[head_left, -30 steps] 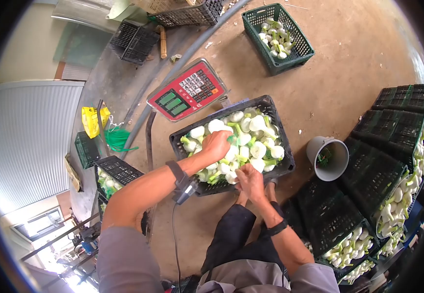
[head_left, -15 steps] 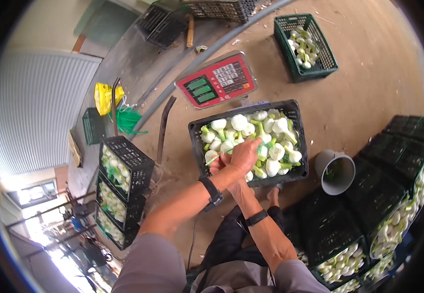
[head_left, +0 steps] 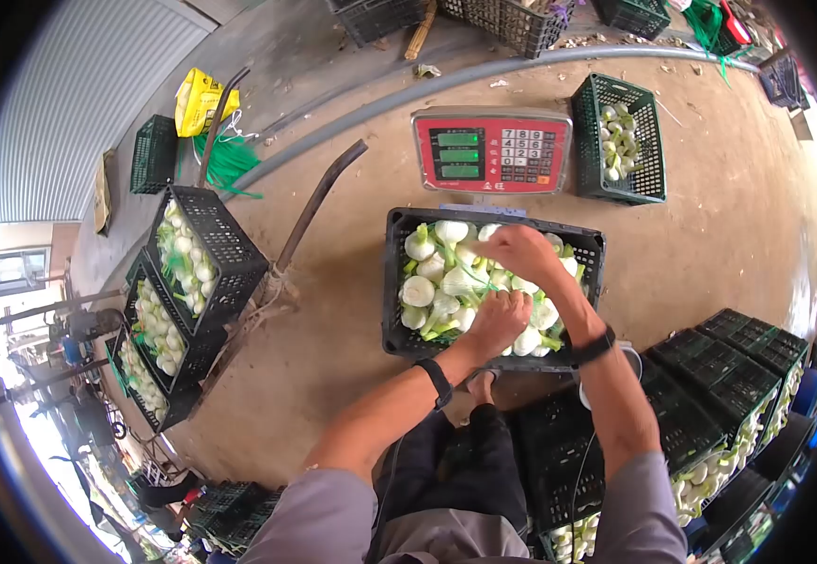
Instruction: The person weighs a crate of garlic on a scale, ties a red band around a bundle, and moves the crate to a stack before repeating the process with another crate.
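While both hands are working over garlic bulbs [head_left: 418, 290], the black plastic crate [head_left: 395, 324] is holding them below a red-framed digital scale display [head_left: 491, 150].

From the left, filled crates [head_left: 223, 268] are standing stacked beside a curved metal handle [head_left: 319, 202]; in the middle, the left hand [head_left: 501, 321] is curling its fingers low over the bulbs, and the right hand [head_left: 524, 256] is reaching inward above it, fingers bent together; whether either is pinching the thin green netting [head_left: 472, 280] cannot be told. Farther right, a green crate [head_left: 654, 150] is holding more bulbs on the floor [head_left: 709, 244].
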A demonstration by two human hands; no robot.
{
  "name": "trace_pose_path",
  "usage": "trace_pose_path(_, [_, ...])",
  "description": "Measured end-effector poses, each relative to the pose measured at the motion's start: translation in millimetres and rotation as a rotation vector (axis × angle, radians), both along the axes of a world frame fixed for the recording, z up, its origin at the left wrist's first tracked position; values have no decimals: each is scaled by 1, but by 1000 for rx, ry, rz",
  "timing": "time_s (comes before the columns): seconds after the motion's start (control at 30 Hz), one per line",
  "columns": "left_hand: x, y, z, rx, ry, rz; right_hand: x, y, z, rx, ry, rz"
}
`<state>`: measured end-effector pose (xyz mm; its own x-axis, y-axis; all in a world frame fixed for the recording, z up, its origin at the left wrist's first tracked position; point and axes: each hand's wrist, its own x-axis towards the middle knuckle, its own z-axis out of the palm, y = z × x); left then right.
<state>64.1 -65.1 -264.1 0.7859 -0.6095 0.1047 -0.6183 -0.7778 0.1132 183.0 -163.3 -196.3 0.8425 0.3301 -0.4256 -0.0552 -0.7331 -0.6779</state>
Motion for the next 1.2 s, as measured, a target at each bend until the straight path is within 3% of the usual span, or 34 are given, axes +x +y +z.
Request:
trace_pose_path(0.17, [-2, 2, -2, 22, 103, -11, 15, 32, -37, -7, 173, 336])
trace_pose_path(0.27, [3, 6, 0, -141, 68, 22, 19, 6, -49, 829, 595, -353])
trace_pose_path(0.3, [5, 10, 3, -143, 68, 16, 17, -5, -55, 829, 591, -359])
trace_pose_path(0.37, [12, 11, 14, -425, 46, 128, 5, -30, -63, 1194, 668, -1009])
trace_pose_path(0.43, [18, 6, 16, -691, 521, 526, -23, -82, -99, 1682, 687, -796])
trace_pose_path(0.5, [39, 8, 17, -1210, 1305, 1017, -94, -90, -80, 1494, 248, -822])
trace_pose_path(0.57, [58, 4, 4, -1153, 1611, 1298, -172, -47, -42, 1142, 298, -957])
trace_pose_path(0.63, [60, 5, 4, -1204, 1743, 1345, -177, -47, -40, 1043, 239, -924])
trace_pose_path(0.7, [64, 3, -5, -1121, 1718, 1332, -172, -43, -37, 958, 165, -890])
trace_pose_path(0.77, [69, 1, -6, -1059, 1689, 1321, -162, -37, -35, 422, -119, -490])
trace_pose_path(0.87, [73, 0, -3, -983, 1607, 1410, -157, -18, -55, 393, -206, -590])
trace_pose_path(0.97, [76, 3, -2, -953, 1616, 1293, -147, -20, -50, 303, -258, -611])
trace_pose_path(1.03, [75, 2, -4, -928, 1651, 1282, -141, -28, -52, 189, -40, -552])
trace_pose_path(1.1, [78, 2, -3, -915, 1671, 1269, -138, -29, -54, 278, -47, -584])
trace_pose_path(1.2, [82, 1, 14, -831, 1581, 1199, -140, -24, -57, 162, -320, -451])
